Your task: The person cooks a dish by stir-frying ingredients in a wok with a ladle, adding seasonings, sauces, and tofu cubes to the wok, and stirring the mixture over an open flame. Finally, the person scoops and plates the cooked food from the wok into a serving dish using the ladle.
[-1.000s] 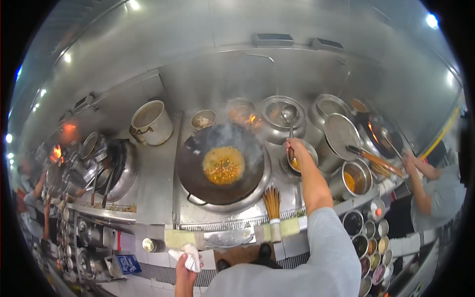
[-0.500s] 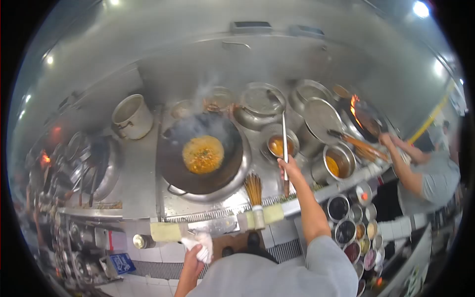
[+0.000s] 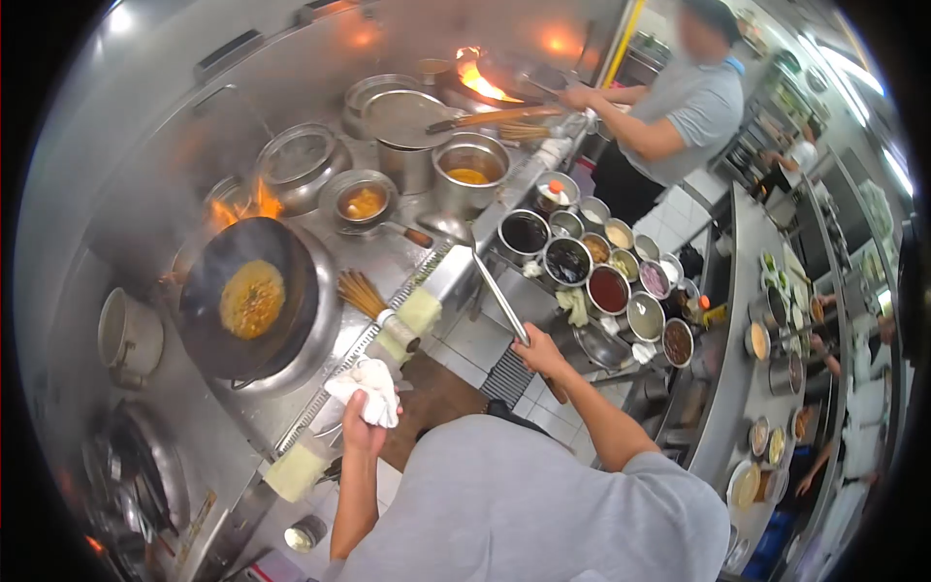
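Steel range (image 3: 199, 436) ahead holds your wok (image 3: 252, 299) at nine o'clock, while your left hand (image 3: 363, 425), at seven, clamps a bunched cloth (image 3: 364, 380), perhaps against heat, and your right hand (image 3: 540, 351), at four, grips the ladle (image 3: 501, 299) well back, presumably for reach.

From far away I saw a deep pot (image 3: 124, 338) near the left end of the steel desk (image 3: 206, 435). A brush made of thin sticks (image 3: 361, 293) lay near the edge. At the top, another person in a grey shirt (image 3: 693, 126) stood by a bright orange fire (image 3: 477, 81), near a yellow pole (image 3: 621, 44). Farther right, a person in white (image 3: 800, 157) was by the shelves. I saw white floor tiles (image 3: 684, 206) too.
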The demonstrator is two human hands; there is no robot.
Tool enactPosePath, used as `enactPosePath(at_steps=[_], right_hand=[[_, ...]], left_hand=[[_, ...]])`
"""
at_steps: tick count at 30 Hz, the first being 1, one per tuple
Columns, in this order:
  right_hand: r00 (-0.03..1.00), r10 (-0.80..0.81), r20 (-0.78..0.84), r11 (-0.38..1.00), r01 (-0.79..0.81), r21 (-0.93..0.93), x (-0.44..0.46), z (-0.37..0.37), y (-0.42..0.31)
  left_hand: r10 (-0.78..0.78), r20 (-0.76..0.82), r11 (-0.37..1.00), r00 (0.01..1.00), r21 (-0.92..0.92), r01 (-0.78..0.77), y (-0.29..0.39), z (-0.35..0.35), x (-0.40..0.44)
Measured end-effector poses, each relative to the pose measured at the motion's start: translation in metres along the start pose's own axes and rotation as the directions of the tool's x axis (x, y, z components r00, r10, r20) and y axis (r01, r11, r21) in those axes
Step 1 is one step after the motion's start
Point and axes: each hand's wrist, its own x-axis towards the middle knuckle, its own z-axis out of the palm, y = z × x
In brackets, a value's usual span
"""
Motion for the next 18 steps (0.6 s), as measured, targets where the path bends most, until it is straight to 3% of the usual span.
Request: enactPosePath(at_steps=[2,4,6,7,14,18], right_hand=[[0.983,-0.132,-0.125,0.974,0.106,-0.2,-0.017,-0.015,0.036],[0.99,-0.076,-0.118,0.986,0.057,-0.155,-0.037,-0.026,0.065],[0.976,0.167,-0.137,0.965,-0.133,0.226,-0.05,-0.039,0.073],[0.972,0.166,-0.165,0.962,-0.124,0.242,-0.052,-0.047,0.076],[0.958,0.156,-0.241,0.943,-0.072,0.326,-0.038,-0.132,0.087],[0.976,0.191,-0.105,0.902,-0.132,0.41,-0.036,-0.157,0.087]], left_hand=[[0.014,-0.023,0.999,1.0,-0.032,-0.014,-0.015,0.015,-0.003],[0.012,-0.052,1.0,0.999,0.02,-0.011,-0.034,0.021,-0.007],[-0.01,-0.083,0.994,0.996,0.107,0.019,-0.052,0.03,-0.011],[-0.024,-0.11,0.981,0.994,0.187,0.044,-0.062,0.035,-0.013],[-0.131,-0.209,0.965,0.969,0.198,0.173,-0.113,0.073,-0.025],[-0.113,-0.287,0.971,0.951,0.171,0.167,-0.129,0.086,-0.028]])
